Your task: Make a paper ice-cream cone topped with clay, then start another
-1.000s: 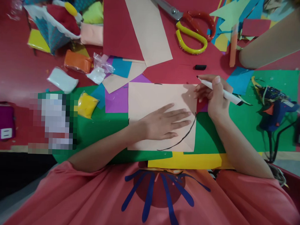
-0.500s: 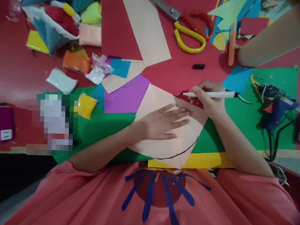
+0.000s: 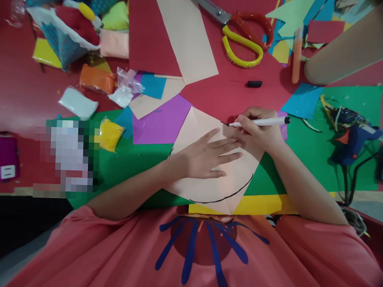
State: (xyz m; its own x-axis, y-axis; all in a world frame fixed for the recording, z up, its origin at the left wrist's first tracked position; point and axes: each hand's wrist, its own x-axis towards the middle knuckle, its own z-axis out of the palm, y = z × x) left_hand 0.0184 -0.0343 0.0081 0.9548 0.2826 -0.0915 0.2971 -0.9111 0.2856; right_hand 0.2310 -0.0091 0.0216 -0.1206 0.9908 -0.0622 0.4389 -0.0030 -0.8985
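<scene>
A pale peach sheet of paper (image 3: 190, 187) lies at an angle in front of me, with a curved black line near its lower right edge and short black marks at its left and upper edges. Flat across its middle rests my left hand (image 3: 206, 156), fingers spread. My right hand (image 3: 262, 131) grips a white marker (image 3: 267, 121) between thumb and fingers. The marker's tip is at the short black line on the sheet's upper edge. Its black cap (image 3: 254, 83) lies apart, farther up on red paper (image 3: 224, 98).
Large scissors (image 3: 241, 47) with red and yellow handles lie beyond the sheet. A blue glue gun (image 3: 356, 143) is at the right on green paper (image 3: 328, 173), below a cardboard tube (image 3: 348, 48). Purple paper (image 3: 157, 125) and a yellow clay packet (image 3: 111, 135) sit to the left.
My right hand and the marker have shifted slightly left and down, bringing the tip onto the upper edge of the peach paper. My left hand stays in place.
</scene>
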